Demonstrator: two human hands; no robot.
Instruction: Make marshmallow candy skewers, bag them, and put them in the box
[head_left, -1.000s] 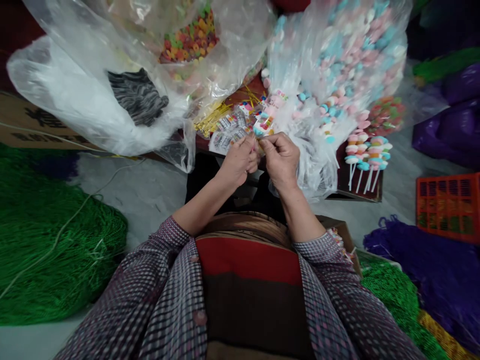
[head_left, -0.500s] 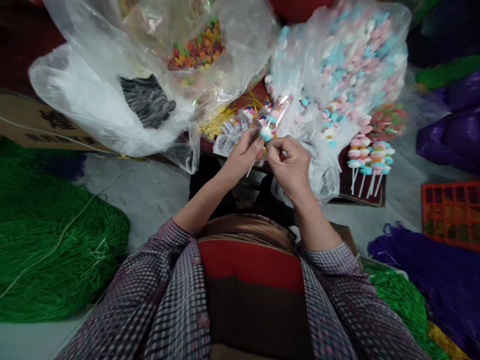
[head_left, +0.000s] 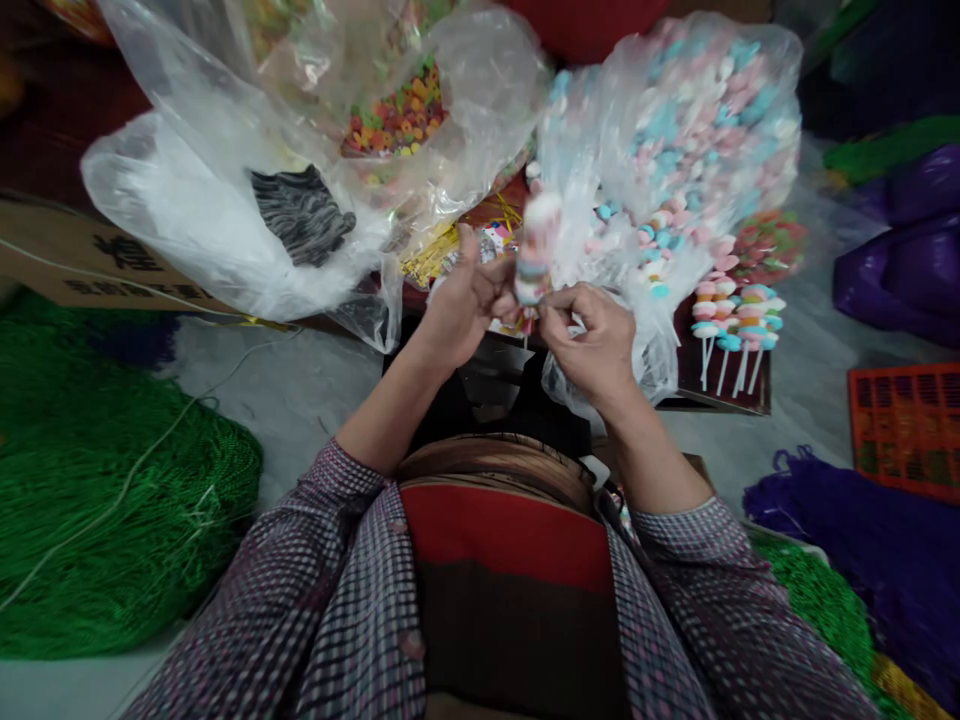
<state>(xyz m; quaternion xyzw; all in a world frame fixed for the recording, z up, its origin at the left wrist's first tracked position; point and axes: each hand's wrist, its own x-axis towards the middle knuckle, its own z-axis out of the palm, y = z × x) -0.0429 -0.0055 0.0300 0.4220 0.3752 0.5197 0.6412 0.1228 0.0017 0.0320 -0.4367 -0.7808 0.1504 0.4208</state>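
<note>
A candy skewer (head_left: 534,260) with stacked marshmallows in a clear wrapper stands nearly upright between my hands, its upper part blurred. My left hand (head_left: 469,305) has its fingers curled against the lower end of the skewer, while the thumb sticks up away from it. On the other side, my right hand (head_left: 589,335) pinches the gathered neck of the wrapper just below the candy; whether a tie is between the fingertips is too small to tell. Behind my left hand lie gold twist ties (head_left: 431,255) and printed wrappers (head_left: 496,238).
Finished-looking marshmallow skewers (head_left: 739,315) lie at the table's right corner. Bags of marshmallows (head_left: 712,120) and ring-shaped gummies (head_left: 401,110) stand at the back. A white plastic bag (head_left: 180,200) holds a dark bundle (head_left: 300,215). Green strands (head_left: 112,480) heap on the floor at left.
The skewer has swung from a rightward tilt to nearly upright. My left thumb has lifted off it and now points up. My right hand stays at the wrapper's neck, slightly lower.
</note>
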